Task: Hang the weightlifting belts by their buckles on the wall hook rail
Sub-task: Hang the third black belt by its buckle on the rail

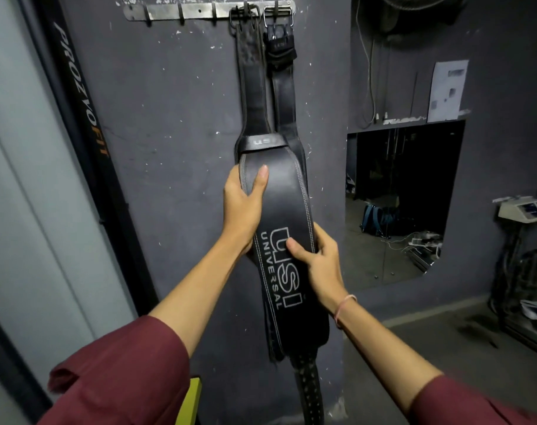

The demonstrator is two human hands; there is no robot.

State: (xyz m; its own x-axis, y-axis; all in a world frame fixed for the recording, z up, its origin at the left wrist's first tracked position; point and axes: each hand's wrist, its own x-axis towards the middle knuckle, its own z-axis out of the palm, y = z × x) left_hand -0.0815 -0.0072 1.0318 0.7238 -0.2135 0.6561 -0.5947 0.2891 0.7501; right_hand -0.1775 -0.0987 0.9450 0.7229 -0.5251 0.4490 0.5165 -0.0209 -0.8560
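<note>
Left sleeve [117, 372]: dark red, loose plain cloth, bunched into a thick rumpled fold near the elbow. Right sleeve [463, 403]: same dark red cloth, straighter cuff edge, partly cut off by the frame corner. Forearms bare below both cuffs. Right wrist: one thin pink band [345, 308], single loop, sits close to the wrist. Left hand [242, 204] and right hand [319, 256] bare. Thumbnails short, plain.

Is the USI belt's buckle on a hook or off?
On. The dark buckle is hooked over the rail; the USI belt hangs from it.
</note>
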